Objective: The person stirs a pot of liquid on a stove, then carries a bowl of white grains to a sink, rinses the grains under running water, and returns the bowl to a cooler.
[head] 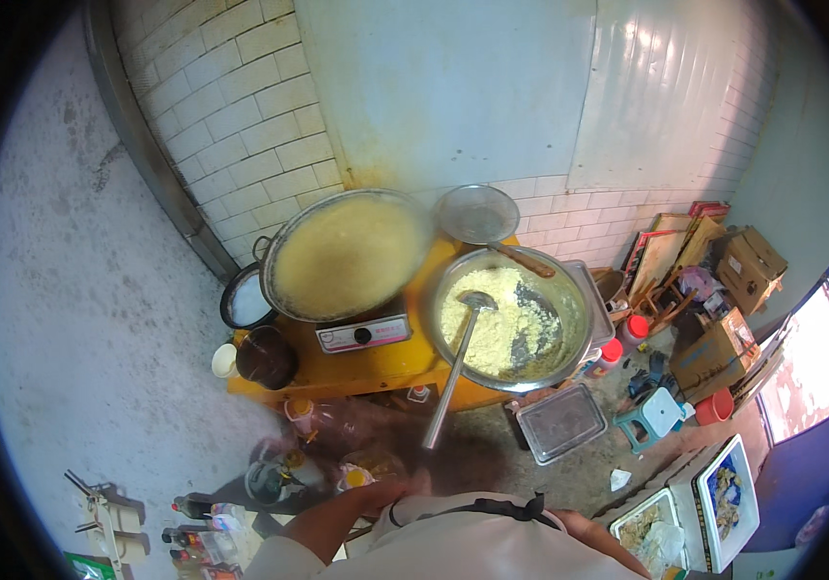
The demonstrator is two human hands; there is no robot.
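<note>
My left hand (409,486), partly blurred, is at the front of my apron, below the end of a long-handled metal ladle (451,384). Whether it holds anything is unclear. Only the forearm shows on my right side; that hand is out of view. The ladle's head rests on pale yellow crumbly food (490,319) in a wide metal basin (580,319), and its handle juts over the rim towards me. To the left, a large wok (264,279) of yellowish cloudy liquid (346,254) sits on a gas stove (364,333). A round strainer (478,214) lies behind the basin, its wooden handle across the rim.
A yellow table (313,377) carries the stove, a dark brown pot (267,357) and a black-rimmed bowl (246,293). Jugs (353,475) and bottles crowd the floor at left. A clear tray (561,424), a blue stool (652,417) and foam boxes (701,500) stand at right.
</note>
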